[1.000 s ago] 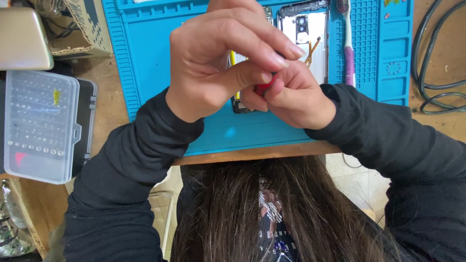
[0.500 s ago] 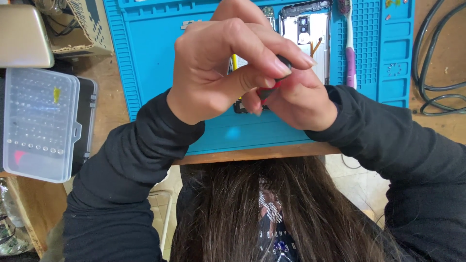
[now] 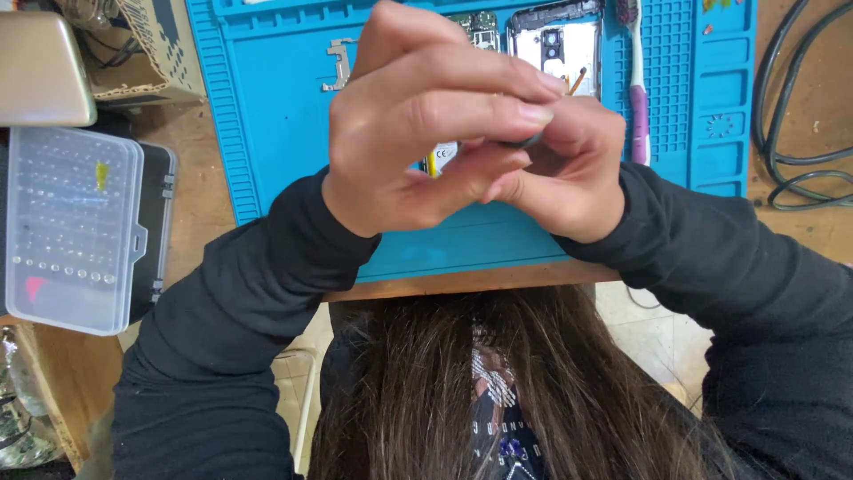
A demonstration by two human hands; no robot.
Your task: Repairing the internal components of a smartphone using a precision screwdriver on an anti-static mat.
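While both hands, left (image 3: 418,133) and right (image 3: 560,169), pinch together, a thin dark tool tip (image 3: 524,140) shows between fingers

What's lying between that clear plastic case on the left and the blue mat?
In the head view, only bare wooden table lies between the clear plastic case and the blue mat.

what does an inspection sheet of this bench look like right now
surface: blue work mat on a wooden bench
job's things: opened phone on the mat; small dark part pinched between both hands
clutter: clear plastic bit case, purple-handled tool, metal bracket, cardboard box
fingers: left hand and right hand pressed together above the mat
cables: black cables at right
surroundings: long dark hair below
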